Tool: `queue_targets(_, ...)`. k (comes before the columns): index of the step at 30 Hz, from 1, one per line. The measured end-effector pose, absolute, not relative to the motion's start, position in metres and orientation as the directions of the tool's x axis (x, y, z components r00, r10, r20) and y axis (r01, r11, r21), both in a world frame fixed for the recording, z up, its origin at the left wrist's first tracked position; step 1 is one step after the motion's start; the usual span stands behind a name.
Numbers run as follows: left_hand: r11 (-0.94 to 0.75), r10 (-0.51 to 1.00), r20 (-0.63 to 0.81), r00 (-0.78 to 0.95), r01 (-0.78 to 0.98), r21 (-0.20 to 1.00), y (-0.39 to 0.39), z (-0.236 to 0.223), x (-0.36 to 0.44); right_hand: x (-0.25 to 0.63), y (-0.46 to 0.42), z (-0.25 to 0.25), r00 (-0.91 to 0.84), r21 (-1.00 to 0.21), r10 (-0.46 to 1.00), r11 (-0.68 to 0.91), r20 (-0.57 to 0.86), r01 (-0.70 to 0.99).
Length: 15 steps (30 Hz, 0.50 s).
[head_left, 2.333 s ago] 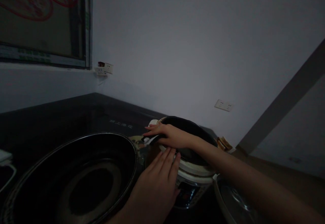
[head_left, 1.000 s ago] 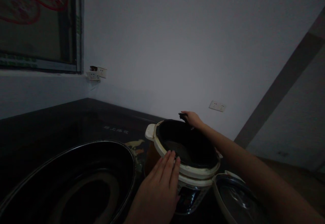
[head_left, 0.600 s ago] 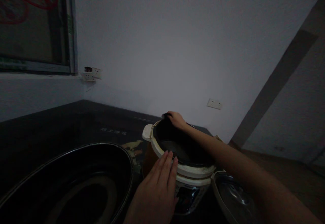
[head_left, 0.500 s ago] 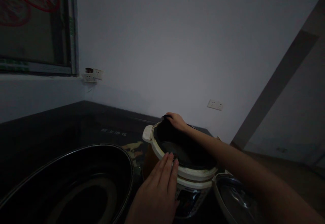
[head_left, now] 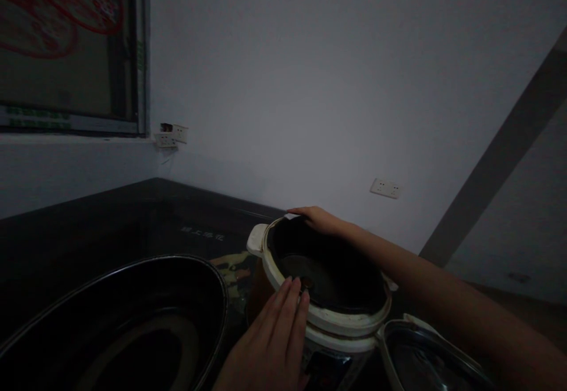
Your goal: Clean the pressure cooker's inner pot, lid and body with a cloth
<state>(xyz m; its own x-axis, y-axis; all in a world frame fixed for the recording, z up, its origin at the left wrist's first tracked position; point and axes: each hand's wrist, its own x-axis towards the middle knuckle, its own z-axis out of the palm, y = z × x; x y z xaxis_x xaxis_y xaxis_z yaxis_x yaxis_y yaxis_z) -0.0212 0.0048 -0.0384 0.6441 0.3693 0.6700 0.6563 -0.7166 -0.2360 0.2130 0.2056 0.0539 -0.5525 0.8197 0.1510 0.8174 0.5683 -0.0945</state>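
Observation:
An electric cooker (head_left: pixel 343 325) with a stained white rim and a dark round cavity stands at centre, its top uncovered. Inside, the floor looks grey, with a small brownish spot near the front wall. My left hand (head_left: pixel 272 335) lies against the near rim, fingers stretched out and side by side, tips just over the edge. Reaching across from the right, my right hand (head_left: pixel 319 220) rests over the far rim with its fingers extended; the undersides of the fingers are hidden. A white handle (head_left: pixel 256 239) sticks out on the cooker's left.
A large black wok (head_left: pixel 195 296) fills the lower left of the dark glossy counter (head_left: pixel 150 205). The cooker's lid (head_left: pixel 420 355) is at lower right, beside the body. A wall socket (head_left: pixel 385 188) and a window (head_left: pixel 71 84) are behind.
My right hand's grip on a raised black edge at the far rim has loosened, and its fingers now stretch along the rim. My left hand stays at the near rim. The view has shifted slightly.

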Motion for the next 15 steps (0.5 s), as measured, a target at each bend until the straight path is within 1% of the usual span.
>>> queue_targets(3,-0.718,0.379,0.66,0.648,0.656,-0.232,0.005,-0.04,-0.022,0.235,0.207,0.059,-0.534,-0.052,0.839,0.541,0.109,0.839)
queue_targets(7,-0.712,0.364,0.669,0.647,0.657,-0.248,0.004,-0.04,-0.022,0.275,0.198,0.061,-0.446,-0.026,0.891,0.449,0.083,0.893)
queue_targets(12,-0.696,0.355,0.719,0.598,0.682,-0.224,0.001,-0.037,-0.021,0.312,0.163,0.063,-0.35,-0.041,0.934,0.353,0.07,0.935)
queue_targets(15,-0.668,0.326,0.723,0.608,0.69,-0.279,-0.001,-0.033,-0.021,0.32,0.144,0.061,-0.306,-0.063,0.949,0.31,0.071,0.949)
